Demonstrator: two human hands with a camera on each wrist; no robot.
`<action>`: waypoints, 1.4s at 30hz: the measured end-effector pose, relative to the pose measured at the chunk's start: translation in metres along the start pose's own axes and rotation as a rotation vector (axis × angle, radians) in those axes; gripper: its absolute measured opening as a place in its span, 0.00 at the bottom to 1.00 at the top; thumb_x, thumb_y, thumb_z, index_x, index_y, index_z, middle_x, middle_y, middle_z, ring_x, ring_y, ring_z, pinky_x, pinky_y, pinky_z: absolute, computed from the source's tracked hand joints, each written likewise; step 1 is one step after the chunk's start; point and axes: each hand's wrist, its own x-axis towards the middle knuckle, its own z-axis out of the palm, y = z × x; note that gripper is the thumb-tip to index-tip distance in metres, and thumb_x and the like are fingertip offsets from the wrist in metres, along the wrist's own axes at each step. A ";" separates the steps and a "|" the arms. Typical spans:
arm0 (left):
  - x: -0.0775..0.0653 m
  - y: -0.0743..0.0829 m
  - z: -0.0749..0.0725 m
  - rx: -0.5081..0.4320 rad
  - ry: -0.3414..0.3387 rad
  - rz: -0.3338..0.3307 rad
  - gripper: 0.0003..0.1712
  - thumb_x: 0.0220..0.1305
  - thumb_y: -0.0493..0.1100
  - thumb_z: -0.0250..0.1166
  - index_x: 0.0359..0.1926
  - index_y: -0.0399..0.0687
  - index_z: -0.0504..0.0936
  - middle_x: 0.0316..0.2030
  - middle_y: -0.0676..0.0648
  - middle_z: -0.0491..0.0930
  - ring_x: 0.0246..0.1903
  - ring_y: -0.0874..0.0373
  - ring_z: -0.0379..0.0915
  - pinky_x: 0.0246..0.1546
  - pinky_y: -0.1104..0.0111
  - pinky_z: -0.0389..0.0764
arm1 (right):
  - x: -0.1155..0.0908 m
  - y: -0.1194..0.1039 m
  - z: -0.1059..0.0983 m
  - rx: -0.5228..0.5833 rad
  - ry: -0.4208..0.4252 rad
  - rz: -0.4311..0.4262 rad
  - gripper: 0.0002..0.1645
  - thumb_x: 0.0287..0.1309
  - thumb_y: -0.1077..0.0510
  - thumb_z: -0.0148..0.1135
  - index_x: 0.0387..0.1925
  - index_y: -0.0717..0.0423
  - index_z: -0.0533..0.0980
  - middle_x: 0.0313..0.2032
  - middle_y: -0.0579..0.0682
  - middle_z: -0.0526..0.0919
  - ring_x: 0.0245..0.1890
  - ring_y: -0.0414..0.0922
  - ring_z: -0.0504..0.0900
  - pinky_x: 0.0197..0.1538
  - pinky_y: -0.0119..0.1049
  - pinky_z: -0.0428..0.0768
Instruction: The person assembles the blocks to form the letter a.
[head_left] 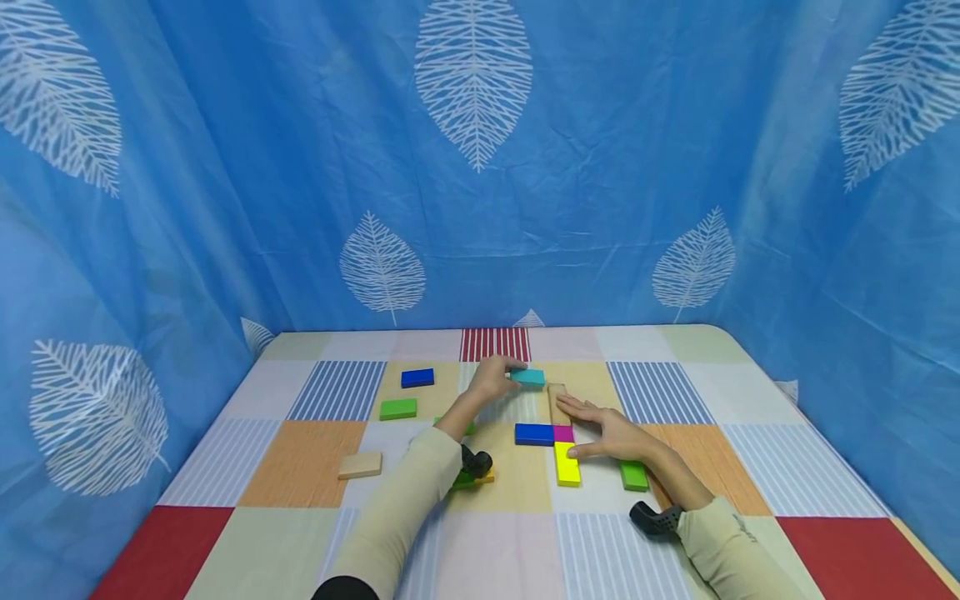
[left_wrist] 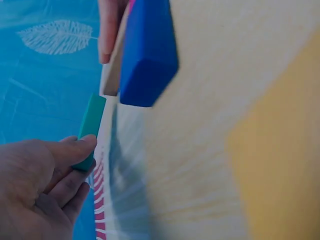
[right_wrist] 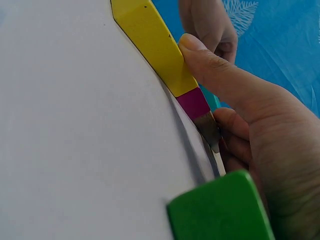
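My left hand (head_left: 491, 379) pinches a teal block (head_left: 528, 378) between thumb and fingers, near the far end of a plain wooden block (head_left: 558, 404). In the left wrist view the teal block (left_wrist: 90, 125) is tilted in that grip. The wooden block joins a small magenta block (head_left: 563, 434), with a blue block (head_left: 534, 434) at its left and a yellow block (head_left: 567, 467) in front. My right hand (head_left: 607, 429) lies spread beside this row, fingers at the wooden block. Its thumb touches the side of the yellow block (right_wrist: 155, 45), seen from the right wrist.
A green block (head_left: 633, 476) lies beneath the right wrist. To the left are another blue block (head_left: 417, 378), another green block (head_left: 398, 409) and a wooden block (head_left: 360, 465). More green and orange pieces show partly behind the left forearm. A blue curtain (head_left: 480, 208) hangs behind the table.
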 end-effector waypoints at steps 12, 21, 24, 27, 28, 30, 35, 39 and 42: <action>0.001 -0.004 0.011 0.061 -0.025 0.031 0.21 0.51 0.36 0.70 0.49 0.46 0.82 0.47 0.45 0.80 0.46 0.53 0.74 0.46 0.67 0.76 | 0.000 -0.002 0.000 0.001 -0.001 0.016 0.50 0.45 0.39 0.69 0.68 0.47 0.59 0.69 0.47 0.53 0.68 0.60 0.46 0.62 0.65 0.47; 0.000 -0.009 0.013 0.023 -0.033 0.037 0.24 0.51 0.37 0.70 0.52 0.44 0.80 0.49 0.46 0.79 0.49 0.52 0.74 0.48 0.67 0.76 | 0.000 -0.002 0.000 -0.001 -0.003 0.018 0.50 0.46 0.39 0.68 0.68 0.46 0.59 0.69 0.47 0.53 0.68 0.60 0.47 0.62 0.65 0.48; 0.000 -0.010 0.014 0.018 -0.040 0.038 0.24 0.52 0.37 0.69 0.53 0.45 0.79 0.50 0.46 0.79 0.50 0.53 0.73 0.48 0.67 0.75 | -0.001 -0.001 0.000 -0.001 -0.002 0.013 0.50 0.46 0.39 0.68 0.68 0.46 0.59 0.69 0.47 0.53 0.68 0.60 0.47 0.63 0.64 0.48; -0.001 -0.011 0.014 0.019 -0.036 0.051 0.24 0.52 0.37 0.69 0.53 0.45 0.79 0.49 0.46 0.79 0.49 0.53 0.74 0.47 0.67 0.76 | -0.001 0.000 0.001 -0.008 -0.001 0.009 0.50 0.46 0.39 0.68 0.68 0.45 0.58 0.69 0.47 0.53 0.67 0.60 0.47 0.62 0.65 0.49; -0.001 -0.011 0.014 0.019 -0.036 0.056 0.23 0.52 0.38 0.69 0.52 0.45 0.80 0.49 0.46 0.79 0.48 0.53 0.74 0.47 0.67 0.76 | -0.001 0.001 0.001 -0.010 0.000 0.011 0.50 0.46 0.39 0.68 0.68 0.45 0.58 0.69 0.46 0.53 0.67 0.60 0.47 0.62 0.65 0.49; -0.001 -0.011 0.015 0.013 -0.033 0.060 0.23 0.53 0.37 0.69 0.52 0.45 0.80 0.49 0.46 0.79 0.48 0.53 0.74 0.46 0.68 0.76 | -0.002 0.001 0.001 -0.010 0.001 0.014 0.50 0.46 0.39 0.68 0.68 0.45 0.58 0.69 0.46 0.53 0.67 0.60 0.47 0.62 0.65 0.49; -0.001 -0.012 0.016 -0.005 -0.030 0.049 0.22 0.53 0.37 0.69 0.52 0.45 0.80 0.49 0.46 0.79 0.49 0.53 0.73 0.47 0.66 0.76 | -0.002 0.000 0.002 -0.011 -0.004 0.026 0.50 0.46 0.39 0.68 0.68 0.45 0.58 0.69 0.47 0.52 0.68 0.60 0.47 0.61 0.66 0.49; -0.001 -0.013 0.016 -0.007 -0.035 0.042 0.23 0.53 0.37 0.69 0.52 0.46 0.80 0.50 0.46 0.78 0.50 0.53 0.73 0.48 0.66 0.76 | -0.001 -0.001 0.002 -0.013 -0.004 0.030 0.50 0.46 0.39 0.67 0.68 0.45 0.58 0.69 0.47 0.52 0.68 0.60 0.47 0.62 0.65 0.48; 0.000 -0.012 0.015 -0.010 -0.039 0.040 0.23 0.54 0.37 0.68 0.53 0.45 0.79 0.50 0.46 0.78 0.51 0.53 0.72 0.48 0.65 0.75 | -0.001 -0.001 0.002 -0.012 -0.002 0.027 0.50 0.46 0.39 0.68 0.68 0.46 0.58 0.69 0.47 0.53 0.68 0.60 0.47 0.62 0.65 0.48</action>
